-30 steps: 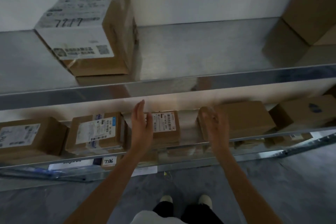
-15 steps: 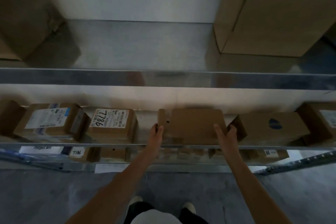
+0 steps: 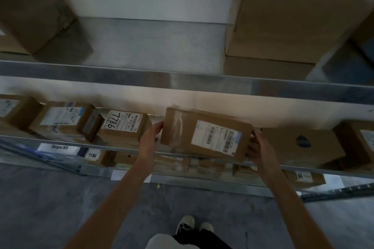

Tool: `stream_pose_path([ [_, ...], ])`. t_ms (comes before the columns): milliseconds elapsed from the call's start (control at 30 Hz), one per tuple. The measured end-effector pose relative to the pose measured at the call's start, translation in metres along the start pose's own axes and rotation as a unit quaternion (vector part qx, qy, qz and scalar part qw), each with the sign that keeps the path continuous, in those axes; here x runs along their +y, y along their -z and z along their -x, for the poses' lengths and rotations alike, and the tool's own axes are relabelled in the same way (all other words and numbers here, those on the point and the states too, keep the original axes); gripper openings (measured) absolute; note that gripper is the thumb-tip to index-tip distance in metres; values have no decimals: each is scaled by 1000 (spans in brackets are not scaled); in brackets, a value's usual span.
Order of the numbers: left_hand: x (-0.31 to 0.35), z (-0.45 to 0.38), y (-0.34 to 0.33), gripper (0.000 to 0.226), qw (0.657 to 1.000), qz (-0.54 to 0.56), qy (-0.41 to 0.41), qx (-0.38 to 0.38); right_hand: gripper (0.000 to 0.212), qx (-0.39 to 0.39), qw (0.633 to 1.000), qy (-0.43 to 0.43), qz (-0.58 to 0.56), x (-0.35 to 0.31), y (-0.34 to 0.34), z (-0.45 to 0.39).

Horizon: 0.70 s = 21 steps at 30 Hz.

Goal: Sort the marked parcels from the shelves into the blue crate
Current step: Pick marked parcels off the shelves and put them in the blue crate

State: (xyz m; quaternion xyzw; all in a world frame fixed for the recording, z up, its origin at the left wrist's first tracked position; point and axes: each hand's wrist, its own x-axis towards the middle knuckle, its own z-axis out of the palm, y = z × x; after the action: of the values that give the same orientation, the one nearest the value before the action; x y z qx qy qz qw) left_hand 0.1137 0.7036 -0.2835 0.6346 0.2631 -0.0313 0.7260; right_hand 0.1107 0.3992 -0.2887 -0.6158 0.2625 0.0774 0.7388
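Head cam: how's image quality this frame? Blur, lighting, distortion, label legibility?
Head view: dim, with a warm glow on the wall behind the middle shelf. Motion blur smears the top-left box and the held parcel, gripped by the left hand and right hand; its label is unreadable. "7786" on the neighbouring parcel stays legible. Wide-angle bowing curves the shelf edge.

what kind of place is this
Most likely a parcel storeroom or small sorting depot: metal shelving lined with cardboard parcels, shipping labels with barcodes, one box hand-marked 7786, and a person's left hand and right hand holding a labelled parcel.
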Motion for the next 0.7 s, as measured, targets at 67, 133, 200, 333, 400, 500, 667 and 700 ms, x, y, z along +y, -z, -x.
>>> stream_pose_path([
  [67, 2, -4, 0, 33, 1000, -5, 2, -19, 46, -18, 1000, 11, 10, 0, 0, 2],
  [133, 1, -7, 1, 31, 1000, 4, -3, -30, 45, -22, 999, 23, 17, 1, -2, 1],
  [200, 1, -7, 0, 31, 999, 19, -11, -42, 42, -15, 998, 41, 33, 3, -5, -1],
  [333, -1, -11, -3, 37, 998, 20, -13, -60, 33, -17, 995, 72, 65, 8, -10, -5],
  [400, -2, -14, -4, 38, 998, 12, -15, -66, 32, -22, 994, 77, 75, 10, -11, -7],
  [500, -9, -19, -6, 36, 997, -10, -25, -69, 24, -25, 993, 80, 81, 15, -14, -10],
  [667, -33, -24, 3, 34, 997, -37, -12, -63, 36, -42, 992, 75, 92, 36, -20, -12],
  [700, -39, -23, 6, 34, 996, -41, -20, -71, 37, -49, 991, 80, 95, 42, -21, -10],
])
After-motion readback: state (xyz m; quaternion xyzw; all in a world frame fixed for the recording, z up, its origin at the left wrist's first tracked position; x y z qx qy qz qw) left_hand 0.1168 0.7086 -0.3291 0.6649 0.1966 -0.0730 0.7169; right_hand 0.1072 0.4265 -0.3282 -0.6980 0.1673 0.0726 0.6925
